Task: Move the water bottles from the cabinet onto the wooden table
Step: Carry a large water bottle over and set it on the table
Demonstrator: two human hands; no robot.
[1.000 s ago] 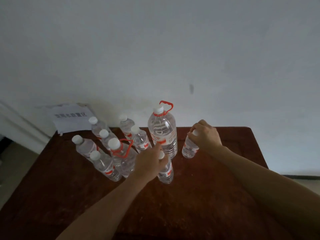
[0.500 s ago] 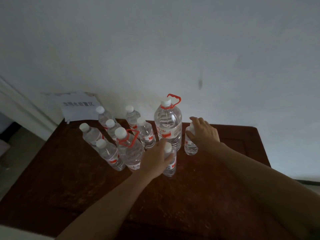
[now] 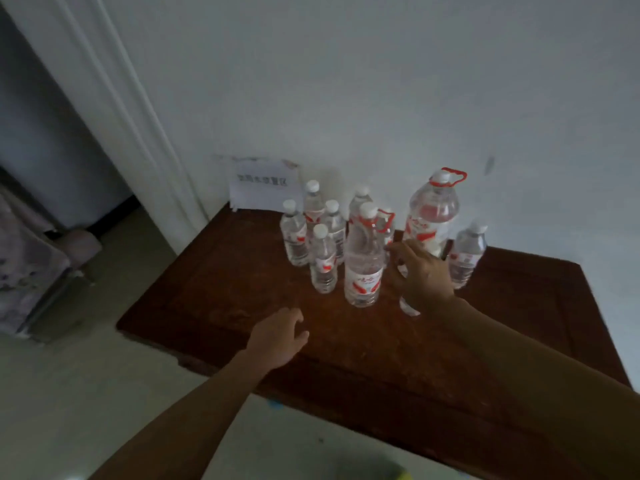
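Water bottles [image 3: 333,226] stand clustered at the far side of the wooden table [image 3: 214,292], close to the white wall [image 3: 381,81]. Every one is upright, long axis vertical, white cap pointing up. All are clear plastic holding clear water, each with a red-and-white label. Two are larger and have red carry handles: the tall large bottle [image 3: 434,209] at the back and the front large bottle [image 3: 363,265] nearest you. A lone small bottle [image 3: 467,254] stands at the right of the group. Your right hand [image 3: 424,278] hangs with fingers spread just right of the front large bottle, in front of a half-hidden bottle [image 3: 408,308] whose base shows beneath your palm. The hand grips nothing that can be seen, and whether it touches that bottle cannot be told. Your left hand [image 3: 277,337] hovers loose and empty above the table's near-left part. A paper sign [image 3: 265,183] sits against the wall behind the bottles.
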